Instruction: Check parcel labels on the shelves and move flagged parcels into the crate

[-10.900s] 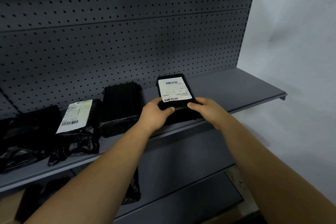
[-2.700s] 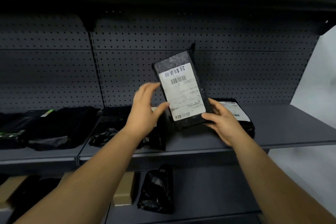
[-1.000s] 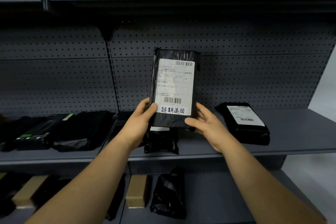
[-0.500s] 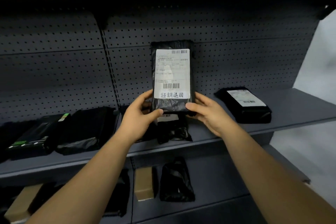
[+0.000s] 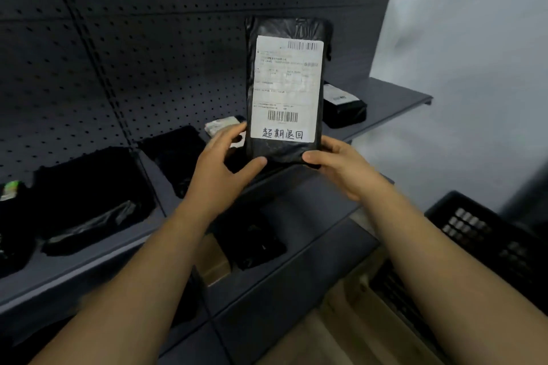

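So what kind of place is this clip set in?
Probably a parcel storeroom or pickup point: grey pegboard-backed shelving holds black bagged parcels, both hands hold a labelled parcel, and a black crate sits nearby.

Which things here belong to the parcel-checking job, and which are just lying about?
Belonging to the job:
- black plastic-wrapped parcel, upright in the left hand and right hand
- its white label with handwritten characters
- black slotted plastic crate, lower right

Lying about:
- brown cardboard box on the lower shelf
- grey pegboard back panel
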Demonstrator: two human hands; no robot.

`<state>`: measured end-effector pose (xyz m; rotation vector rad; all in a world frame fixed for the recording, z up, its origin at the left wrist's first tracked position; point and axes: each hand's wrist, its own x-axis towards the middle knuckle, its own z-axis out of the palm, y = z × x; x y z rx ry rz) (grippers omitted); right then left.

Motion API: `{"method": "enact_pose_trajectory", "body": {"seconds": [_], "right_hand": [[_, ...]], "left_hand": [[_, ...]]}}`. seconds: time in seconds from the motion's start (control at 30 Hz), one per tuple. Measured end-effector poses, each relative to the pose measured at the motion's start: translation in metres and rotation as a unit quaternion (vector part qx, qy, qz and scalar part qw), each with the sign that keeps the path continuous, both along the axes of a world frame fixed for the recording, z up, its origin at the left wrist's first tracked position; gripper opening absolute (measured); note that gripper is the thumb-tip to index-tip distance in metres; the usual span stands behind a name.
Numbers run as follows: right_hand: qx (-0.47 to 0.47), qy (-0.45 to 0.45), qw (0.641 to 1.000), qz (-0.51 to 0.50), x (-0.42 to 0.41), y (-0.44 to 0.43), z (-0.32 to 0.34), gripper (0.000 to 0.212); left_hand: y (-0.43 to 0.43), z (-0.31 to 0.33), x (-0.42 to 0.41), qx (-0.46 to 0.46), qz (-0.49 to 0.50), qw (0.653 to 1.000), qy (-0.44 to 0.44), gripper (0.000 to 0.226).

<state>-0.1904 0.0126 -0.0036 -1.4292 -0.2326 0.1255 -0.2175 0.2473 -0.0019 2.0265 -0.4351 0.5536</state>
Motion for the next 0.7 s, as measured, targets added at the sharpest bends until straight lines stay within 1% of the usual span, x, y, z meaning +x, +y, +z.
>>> {"method": "enact_pose_trajectory", "body": {"seconds": [0.1, 0.2, 0.37, 0.43, 0.53, 0.63, 0.7], "right_hand": [[0.016, -0.012, 0.998, -0.055, -0.032, -0.031, -0.004, 0.058], [0.012, -0.018, 0.994, -0.111, -0.070, -0.068, -0.010, 0.062], [0.015, -0.009, 0.984, -0.178, -0.154, -0.137, -0.023, 0.048], [0.030, -0.001, 0.975, -0.222, -0.195, -0.164, -0.032, 0.049], [0.034, 0.024, 0.962, -0.270, -0.260, -0.197, -0.048, 0.059], [0.047, 0.045, 0.948, -0.311, -0.320, -0.219, -0.062, 0.079], [0.046, 0.053, 0.942, -0.328, -0.353, -0.228, -0.071, 0.076]], "left_hand": [[-0.024, -0.005, -0.009, 0.010, -0.032, 0.999, -0.031, 0.056], [-0.052, -0.010, -0.025, 0.034, -0.085, 0.995, -0.030, 0.056], [-0.114, -0.016, -0.056, 0.066, -0.165, 0.982, -0.060, 0.053], [-0.146, -0.023, -0.074, 0.077, -0.201, 0.975, -0.054, 0.057], [-0.192, -0.038, -0.112, 0.089, -0.251, 0.963, -0.044, 0.054], [-0.225, -0.056, -0.152, 0.094, -0.299, 0.949, -0.039, 0.049], [-0.243, -0.066, -0.174, 0.096, -0.328, 0.939, -0.041, 0.049]]}}
